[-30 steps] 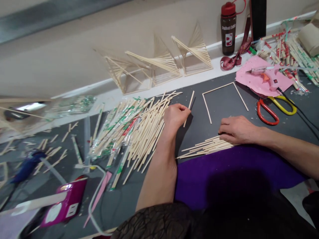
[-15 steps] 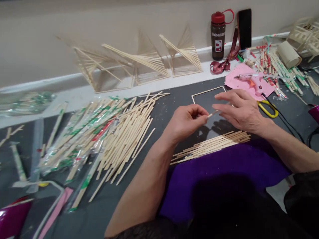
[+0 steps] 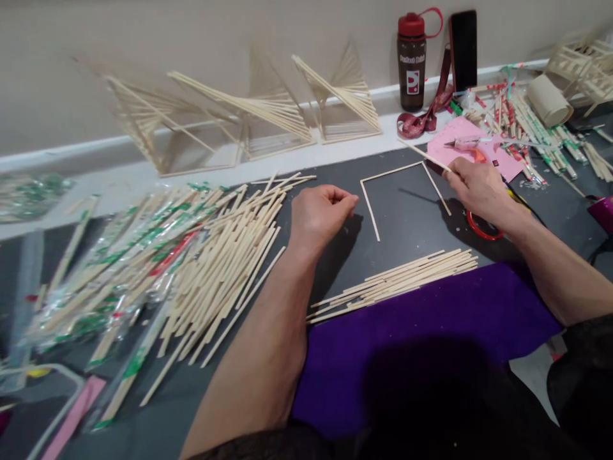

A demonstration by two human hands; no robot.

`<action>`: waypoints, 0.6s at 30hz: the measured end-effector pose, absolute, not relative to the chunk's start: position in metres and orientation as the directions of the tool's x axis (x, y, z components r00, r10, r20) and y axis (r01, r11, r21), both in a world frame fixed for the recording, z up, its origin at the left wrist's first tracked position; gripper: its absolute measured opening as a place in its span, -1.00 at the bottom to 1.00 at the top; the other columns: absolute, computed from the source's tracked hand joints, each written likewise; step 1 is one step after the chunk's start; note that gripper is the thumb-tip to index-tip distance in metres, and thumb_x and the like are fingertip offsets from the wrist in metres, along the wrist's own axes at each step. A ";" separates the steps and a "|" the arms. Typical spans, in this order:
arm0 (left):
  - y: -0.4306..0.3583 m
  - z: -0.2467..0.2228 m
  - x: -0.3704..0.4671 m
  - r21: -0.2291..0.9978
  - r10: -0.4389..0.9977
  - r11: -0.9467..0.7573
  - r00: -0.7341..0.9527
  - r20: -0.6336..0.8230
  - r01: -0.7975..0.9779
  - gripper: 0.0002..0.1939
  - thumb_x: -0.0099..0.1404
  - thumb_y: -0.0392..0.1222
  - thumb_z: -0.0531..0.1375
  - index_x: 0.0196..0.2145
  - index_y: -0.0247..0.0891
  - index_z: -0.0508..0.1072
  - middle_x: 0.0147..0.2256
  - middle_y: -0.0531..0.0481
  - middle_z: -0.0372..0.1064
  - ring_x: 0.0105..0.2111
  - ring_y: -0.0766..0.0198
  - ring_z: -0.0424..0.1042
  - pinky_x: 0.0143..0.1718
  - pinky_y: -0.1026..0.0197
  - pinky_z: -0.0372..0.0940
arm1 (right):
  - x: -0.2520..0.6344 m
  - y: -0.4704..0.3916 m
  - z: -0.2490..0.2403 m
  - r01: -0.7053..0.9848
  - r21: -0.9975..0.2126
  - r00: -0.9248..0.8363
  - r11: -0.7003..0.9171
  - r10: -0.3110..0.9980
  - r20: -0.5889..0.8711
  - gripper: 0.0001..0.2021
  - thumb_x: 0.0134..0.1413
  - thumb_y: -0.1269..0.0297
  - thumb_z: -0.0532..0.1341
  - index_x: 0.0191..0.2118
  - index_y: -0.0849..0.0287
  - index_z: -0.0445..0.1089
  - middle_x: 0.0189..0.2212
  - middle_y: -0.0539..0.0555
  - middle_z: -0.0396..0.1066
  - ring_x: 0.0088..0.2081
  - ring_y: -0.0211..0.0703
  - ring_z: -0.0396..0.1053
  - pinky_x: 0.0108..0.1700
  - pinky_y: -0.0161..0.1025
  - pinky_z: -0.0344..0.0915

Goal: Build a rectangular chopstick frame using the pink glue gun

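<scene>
My right hand (image 3: 479, 188) grips one end of a thin wooden stick (image 3: 421, 153), which points up and left over the pink paper. On the dark tabletop (image 3: 407, 227), three similar sticks form an open-sided frame (image 3: 393, 171), its open side toward me. My left hand (image 3: 318, 214) hovers left of that frame with thumb and fingers pinched; nothing shows between the tips. A row of loose sticks (image 3: 412, 278) lies nearer me, along the purple cloth (image 3: 407, 332). Left of my left forearm is a larger pile of bare sticks (image 3: 230, 268).
Wrapped chopsticks (image 3: 124, 255) spread at left. Stick-built twisted models (image 3: 249, 108) stand by the wall. Behind my right hand are a glue gun (image 3: 472, 144) on pink paper (image 3: 443, 135), a bottle (image 3: 412, 70) and a phone (image 3: 463, 51). Red-handled scissors (image 3: 479, 231) lie under my right wrist.
My hands have moved apart. The stick held between them is now in my right hand alone, and my left hand has drawn back left. The frame is more fully visible.
</scene>
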State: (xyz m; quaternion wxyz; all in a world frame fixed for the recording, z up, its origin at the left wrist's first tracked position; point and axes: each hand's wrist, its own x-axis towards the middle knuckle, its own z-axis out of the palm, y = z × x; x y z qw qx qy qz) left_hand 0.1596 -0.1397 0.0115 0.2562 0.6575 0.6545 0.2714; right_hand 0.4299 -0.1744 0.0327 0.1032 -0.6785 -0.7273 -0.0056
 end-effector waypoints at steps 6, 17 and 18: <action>-0.130 0.018 0.181 0.256 0.998 0.005 0.012 -0.063 0.967 -0.61 0.26 0.11 0.20 -0.41 -0.25 0.63 -0.34 -0.28 0.56 -0.19 -0.10 0.53 -0.20 0.01 0.34 | 0.420 -0.158 0.019 0.998 -0.050 0.051 -0.048 0.997 0.060 -0.61 0.29 0.21 0.03 -0.08 0.32 0.54 -0.17 0.37 0.56 -0.10 0.17 0.48 -0.16 -0.06 0.29; -0.130 0.012 0.198 0.150 0.988 0.024 0.000 -0.157 0.988 -0.67 0.26 -0.04 0.21 -0.17 -0.29 0.65 -0.16 -0.37 0.58 -0.04 -0.19 0.53 -0.08 -0.07 0.41 | 0.413 -0.155 0.012 0.998 0.038 0.047 -0.045 0.997 -0.056 -0.61 0.28 0.20 0.07 -0.03 0.33 0.54 -0.08 0.41 0.56 0.02 0.23 0.50 -0.14 -0.13 0.34; -0.130 0.012 0.197 0.167 0.989 0.021 0.004 -0.149 0.986 -0.69 0.26 -0.07 0.21 -0.19 -0.28 0.65 -0.17 -0.37 0.58 -0.05 -0.20 0.53 -0.08 -0.08 0.41 | 0.412 -0.154 0.011 0.999 0.035 0.038 -0.036 0.997 -0.060 -0.60 0.28 0.21 0.06 -0.03 0.34 0.54 -0.08 0.42 0.56 0.01 0.23 0.50 -0.14 -0.12 0.35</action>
